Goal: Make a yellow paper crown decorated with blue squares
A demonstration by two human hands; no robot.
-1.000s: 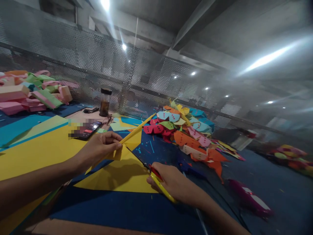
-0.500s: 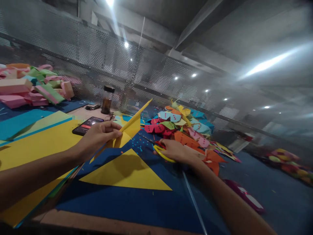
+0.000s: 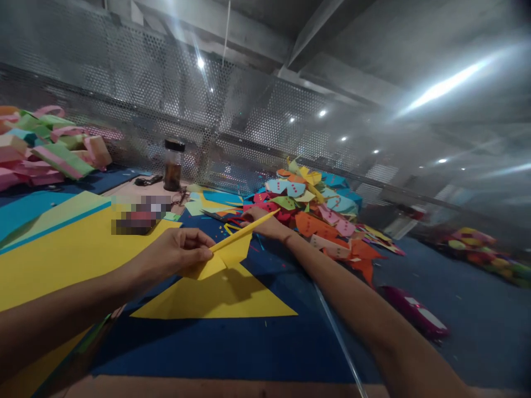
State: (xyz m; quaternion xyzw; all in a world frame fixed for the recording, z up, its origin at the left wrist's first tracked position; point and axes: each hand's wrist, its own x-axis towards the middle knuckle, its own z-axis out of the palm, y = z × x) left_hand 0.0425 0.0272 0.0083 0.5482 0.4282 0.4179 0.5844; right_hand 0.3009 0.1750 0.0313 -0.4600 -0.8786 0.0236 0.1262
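My left hand [image 3: 182,253] pinches a folded piece of yellow paper [image 3: 232,246] between thumb and fingers, its thick creased edge pointing up to the right. Under it, a large yellow paper triangle [image 3: 207,298] lies on the blue mat [image 3: 215,345]. Farther off, my right hand [image 3: 260,219] is at the red and yellow handles of the scissors [image 3: 231,228], its fingers closed on them; the yellow paper hides part of this hand. The scissor blades point left, low over the table.
Paper butterflies [image 3: 311,204] are heaped behind my right hand. Yellow sheets [image 3: 53,249] lie at left, with a blurred-out phone [image 3: 141,215] and a jar [image 3: 173,166] beyond. A clear rod [image 3: 338,337] and a purple case [image 3: 415,312] lie at right. Folded paper strips [image 3: 62,143] are piled far left.
My right hand has moved away from me and left with the scissors. My left hand has brought the folded yellow paper lower and nearer, over the triangle, and tilted it flatter.
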